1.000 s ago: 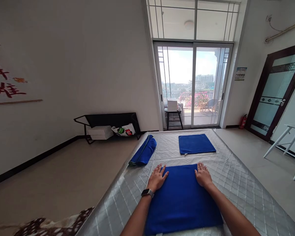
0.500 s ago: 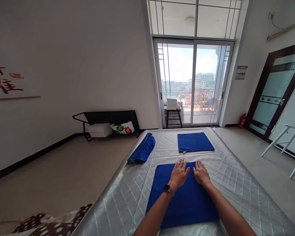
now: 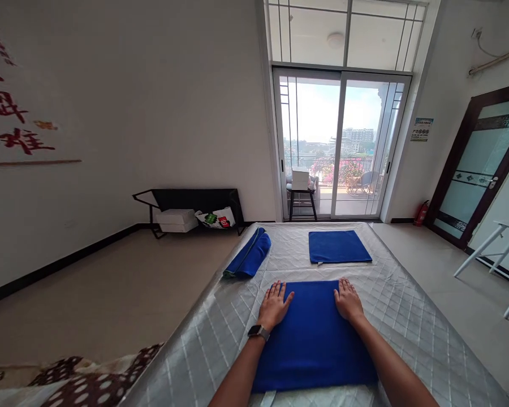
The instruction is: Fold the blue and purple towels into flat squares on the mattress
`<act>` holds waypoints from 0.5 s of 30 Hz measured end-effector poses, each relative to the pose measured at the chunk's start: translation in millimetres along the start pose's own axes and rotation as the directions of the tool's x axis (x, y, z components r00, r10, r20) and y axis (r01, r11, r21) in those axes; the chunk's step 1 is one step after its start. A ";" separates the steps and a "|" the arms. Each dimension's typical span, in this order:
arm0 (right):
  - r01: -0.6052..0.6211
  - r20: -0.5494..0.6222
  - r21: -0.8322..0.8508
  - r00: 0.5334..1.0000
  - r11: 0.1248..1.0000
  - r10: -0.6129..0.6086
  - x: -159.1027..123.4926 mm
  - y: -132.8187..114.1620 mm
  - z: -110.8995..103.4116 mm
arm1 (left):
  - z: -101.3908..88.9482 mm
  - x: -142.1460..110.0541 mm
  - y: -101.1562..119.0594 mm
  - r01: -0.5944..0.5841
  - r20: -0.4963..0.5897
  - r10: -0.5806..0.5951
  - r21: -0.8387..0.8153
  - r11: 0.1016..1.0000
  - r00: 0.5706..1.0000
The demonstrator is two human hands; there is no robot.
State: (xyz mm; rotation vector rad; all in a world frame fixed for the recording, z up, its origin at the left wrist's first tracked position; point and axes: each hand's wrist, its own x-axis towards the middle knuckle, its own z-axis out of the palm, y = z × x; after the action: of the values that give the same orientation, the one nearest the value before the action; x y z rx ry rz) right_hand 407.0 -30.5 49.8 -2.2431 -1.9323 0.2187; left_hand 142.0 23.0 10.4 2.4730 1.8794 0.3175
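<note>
A blue cloth [image 3: 311,339] lies flat in front of me on the silver quilted mattress [image 3: 207,345]. My left hand [image 3: 274,306], below a wristwatch [image 3: 258,332], rests palm down on the cloth's far left corner with its fingers stretched out. On the far right corner lies my right hand [image 3: 348,299], also flat, fingers extended. Neither hand grips anything. Farther back sits a second blue cloth, a flat folded rectangle [image 3: 340,246]. To the left, near the mattress edge, is a loosely rolled blue cloth [image 3: 249,254] with a dark green edge.
Beyond the mattress are a glass sliding door [image 3: 339,147] and a stool [image 3: 303,203] bearing a white box. A black rack [image 3: 195,199] holding white boxes stands by the left wall. At right are a white stool [image 3: 483,249] and a fire extinguisher [image 3: 421,213]. A spotted blanket [image 3: 97,381] lies lower left.
My left hand has slid left across the cloth, from near its middle to the far left corner. My right hand stays at the right corner. The view has shifted slightly left.
</note>
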 end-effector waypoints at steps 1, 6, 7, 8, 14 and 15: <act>-0.001 0.006 -0.005 1.000 1.000 0.001 -0.2 -0.5 -1.5 | 0.0 -0.3 -6.2 0.015 -0.003 -0.015 0.010 1.000 1.000; -0.016 0.024 -0.029 1.000 0.999 0.016 -4.3 -2.6 -7.6 | 2.2 0.8 -7.2 0.028 -0.020 -0.028 0.014 1.000 0.999; -0.020 0.019 -0.030 1.000 0.999 0.020 -6.4 -2.4 -7.8 | 2.8 1.2 -5.8 0.026 -0.024 -0.026 0.008 1.000 0.999; -0.022 0.013 -0.028 1.000 0.999 0.023 -8.9 -2.0 -7.5 | 3.7 1.5 -4.9 0.023 -0.027 -0.023 0.003 1.000 0.999; 0.009 0.040 -0.004 0.999 1.000 -0.008 -26.7 2.6 -4.2 | 8.9 6.6 -13.8 0.000 -0.013 0.000 0.001 1.000 1.000; 0.010 0.043 0.000 0.999 1.000 -0.010 -28.6 2.8 -4.1 | 8.4 8.4 -17.6 -0.007 -0.011 0.007 0.000 1.000 1.000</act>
State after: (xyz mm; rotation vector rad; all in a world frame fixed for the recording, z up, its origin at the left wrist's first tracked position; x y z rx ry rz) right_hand 406.4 -59.3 53.1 -2.2458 -1.9648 0.2672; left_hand 128.9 36.7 1.0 2.4835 1.8752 0.3313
